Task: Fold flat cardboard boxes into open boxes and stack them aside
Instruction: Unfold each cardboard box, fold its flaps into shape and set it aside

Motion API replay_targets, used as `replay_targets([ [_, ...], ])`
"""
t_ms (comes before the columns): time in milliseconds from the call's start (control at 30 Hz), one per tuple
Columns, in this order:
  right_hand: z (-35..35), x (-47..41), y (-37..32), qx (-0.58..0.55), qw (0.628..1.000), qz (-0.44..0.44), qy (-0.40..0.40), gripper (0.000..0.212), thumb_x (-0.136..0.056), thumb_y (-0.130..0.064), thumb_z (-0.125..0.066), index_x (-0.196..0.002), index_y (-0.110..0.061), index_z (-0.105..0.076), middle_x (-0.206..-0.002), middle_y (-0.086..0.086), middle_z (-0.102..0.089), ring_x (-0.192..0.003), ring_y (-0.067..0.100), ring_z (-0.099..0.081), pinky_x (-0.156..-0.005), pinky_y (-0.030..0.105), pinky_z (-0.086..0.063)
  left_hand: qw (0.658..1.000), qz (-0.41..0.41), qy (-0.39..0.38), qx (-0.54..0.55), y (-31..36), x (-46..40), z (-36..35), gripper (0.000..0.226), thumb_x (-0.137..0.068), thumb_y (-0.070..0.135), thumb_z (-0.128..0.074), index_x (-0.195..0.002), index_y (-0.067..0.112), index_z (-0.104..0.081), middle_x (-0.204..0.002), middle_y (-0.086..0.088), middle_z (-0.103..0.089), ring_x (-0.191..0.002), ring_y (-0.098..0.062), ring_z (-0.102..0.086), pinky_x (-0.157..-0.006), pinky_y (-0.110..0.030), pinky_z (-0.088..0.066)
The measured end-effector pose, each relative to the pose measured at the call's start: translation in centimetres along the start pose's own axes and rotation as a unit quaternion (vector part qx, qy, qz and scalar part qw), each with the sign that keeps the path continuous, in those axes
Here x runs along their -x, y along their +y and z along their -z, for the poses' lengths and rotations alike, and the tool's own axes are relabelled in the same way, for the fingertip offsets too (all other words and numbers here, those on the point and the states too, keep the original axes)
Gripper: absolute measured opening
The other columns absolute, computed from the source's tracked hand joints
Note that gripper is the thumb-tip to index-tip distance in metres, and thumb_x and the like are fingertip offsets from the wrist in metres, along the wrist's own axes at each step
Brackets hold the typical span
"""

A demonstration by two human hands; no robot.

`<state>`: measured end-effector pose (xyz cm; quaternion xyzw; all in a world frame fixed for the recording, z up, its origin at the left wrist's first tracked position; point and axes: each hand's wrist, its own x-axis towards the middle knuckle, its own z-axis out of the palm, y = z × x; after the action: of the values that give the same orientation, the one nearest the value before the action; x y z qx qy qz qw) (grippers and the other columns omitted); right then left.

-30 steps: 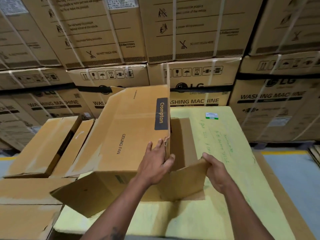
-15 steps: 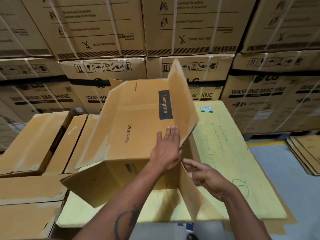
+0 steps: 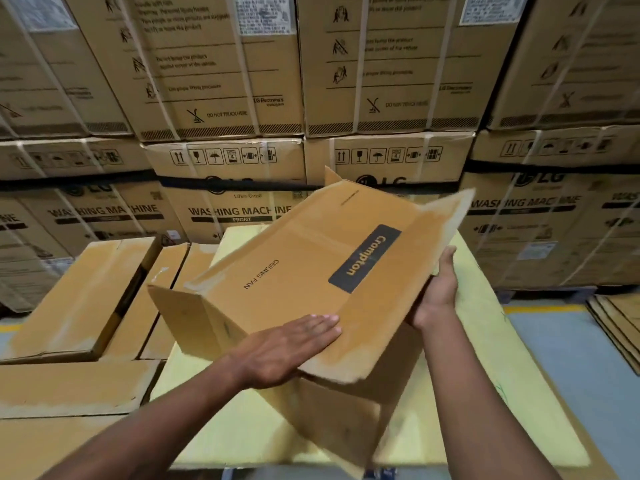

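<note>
Cardboard box (image 3: pixel 304 271), printed "Crompton" and "CEILING FAN", hangs tilted above the yellow tabletop (image 3: pixel 491 358) as I work it into shape in front of a wall of washing machine cartons (image 3: pixel 225 98). My left hand (image 3: pixel 287 344) lies flat with straight fingers on the near flap, pressing it down; my right hand (image 3: pixel 437 289) cups the box's right end from below, fingers reaching up its far side, though I cannot see how firmly they grip. To my left, finished boxes (image 3: pixel 79 296) lie side by side, and a pile of flat sheets (image 3: pixel 620 320) sits on the floor to my right. I judge the folding about midway: the body is opened out, but the end flaps are loose. The risk from here is the box twisting out of my right hand, since only one end is supported; pressing too hard with the flat palm could also crease the panel off its score line or collapse the body flat
</note>
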<state>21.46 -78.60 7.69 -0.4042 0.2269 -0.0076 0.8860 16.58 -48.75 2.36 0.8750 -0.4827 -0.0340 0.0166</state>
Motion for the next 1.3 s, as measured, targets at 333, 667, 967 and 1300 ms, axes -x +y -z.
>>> replay_targets([
  [333,-1.2,-0.5,0.7,0.138,0.982,0.002,0.129,0.028,-0.086,0.003,-0.061,-0.113,0.0,-0.062,-0.11,0.023,-0.071,-0.093,0.037,-0.07,-0.086,0.051,-0.061,0.983,0.166,0.007,-0.072,-7.5,3.5,0.5,0.084,-0.099,0.016,-0.04,-0.162,0.047,0.006,-0.172,0.013,0.012,-0.159,-0.02,0.016,-0.125,-0.051,0.012],
  [667,-4.1,5.8,8.2,0.157,0.978,0.059,0.121,0.027,-0.089,-0.021,-0.07,-0.094,-0.004,-0.05,-0.089,0.008,-0.053,-0.08,0.022,-0.052,-0.072,0.04,-0.05,0.728,0.624,0.045,0.28,-13.8,5.7,4.4,0.02,-0.096,0.011,-0.066,-0.106,-0.005,-0.071,-0.12,-0.03,-0.068,-0.095,-0.034,-0.064,-0.081,-0.045,-0.051],
  [967,-2.8,6.0,8.0,0.217,0.975,-0.01,-0.047,0.04,-0.093,-0.045,-0.072,-0.108,-0.013,-0.051,-0.121,0.007,-0.057,-0.098,0.024,-0.07,-0.092,0.051,-0.06,0.676,0.702,0.119,0.19,-4.9,9.9,5.8,0.048,-0.094,-0.003,-0.058,-0.139,0.012,-0.063,-0.12,-0.023,-0.068,-0.102,-0.043,-0.062,-0.08,-0.048,-0.052],
  [1300,1.6,2.0,7.3,0.386,0.914,0.115,-0.044,0.037,-0.07,-0.024,-0.084,-0.105,-0.017,-0.072,-0.098,-0.006,-0.077,-0.095,0.012,-0.072,-0.081,0.025,-0.052,0.966,0.256,0.014,0.009,6.3,-8.8,9.4,0.09,-0.095,0.037,-0.066,-0.165,0.031,-0.009,-0.168,-0.007,-0.028,-0.152,-0.033,-0.032,-0.117,-0.045,-0.036],
])
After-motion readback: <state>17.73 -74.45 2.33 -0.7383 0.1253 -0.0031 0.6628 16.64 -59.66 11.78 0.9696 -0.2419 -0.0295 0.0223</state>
